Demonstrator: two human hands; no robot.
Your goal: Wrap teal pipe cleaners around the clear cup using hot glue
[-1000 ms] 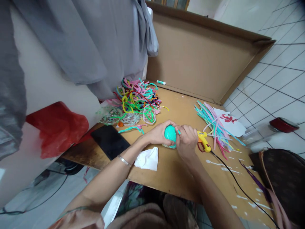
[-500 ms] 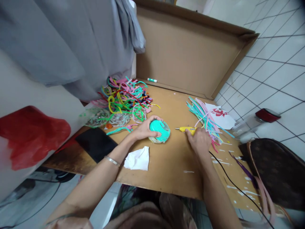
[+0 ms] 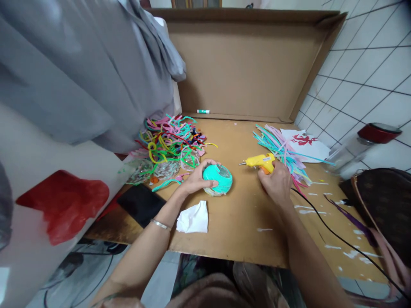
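My left hand (image 3: pixel 199 179) is wrapped round the left side of a turquoise-wound round object (image 3: pixel 221 179), its thumb across the front. Part of the object's top shows a clear, unwrapped patch. To the right, my right hand (image 3: pixel 276 182) grips a yellow glue gun (image 3: pixel 261 161) by its handle, with the metal nozzle pointing left towards the round object but apart from it. A black cord runs from behind my right hand to the lower right. Just below my left hand lies a crumpled white cloth or tissue (image 3: pixel 193 217).
Colourful fuzzy strips (image 3: pixel 167 139) are heaped at the left, beside a black flat item (image 3: pixel 141 204). More strips (image 3: pixel 285 154) lie at the right, near a clear red-lidded container (image 3: pixel 356 147) and a brown bag (image 3: pixel 385 201). A cardboard panel (image 3: pixel 240 68) stands behind.
The view has shifted slightly. The glue gun is raised and turned, so more of its yellow body shows. My left hand keeps its hold on the round object.
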